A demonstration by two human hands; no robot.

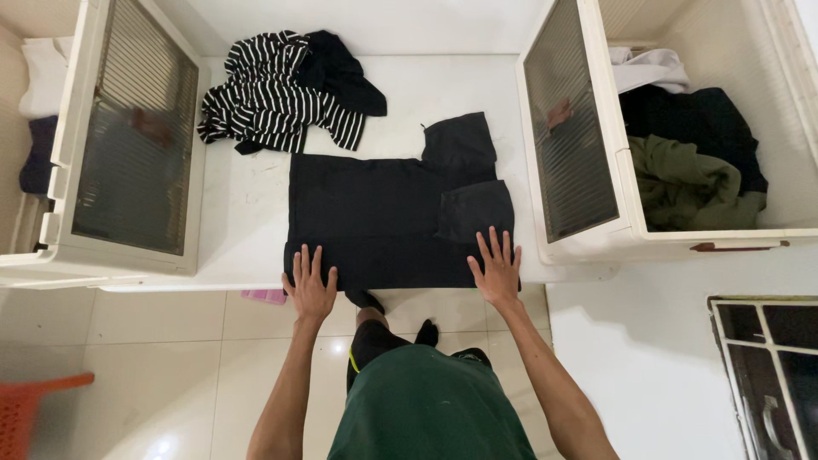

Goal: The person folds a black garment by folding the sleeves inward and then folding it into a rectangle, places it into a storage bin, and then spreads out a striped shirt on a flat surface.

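Note:
A black shirt lies spread flat on the white surface, its sleeves folded in at the right side. My left hand presses flat on the shirt's near left corner, fingers apart. My right hand rests flat on the near right edge, fingers spread. Neither hand grips anything. Beyond the shirt lies a crumpled black-and-white striped garment with a dark garment partly on top.
A white storage box with an open ribbed lid stands at the left. At the right, another open white box holds an olive garment, black clothes and a white piece. An orange basket sits on the tiled floor.

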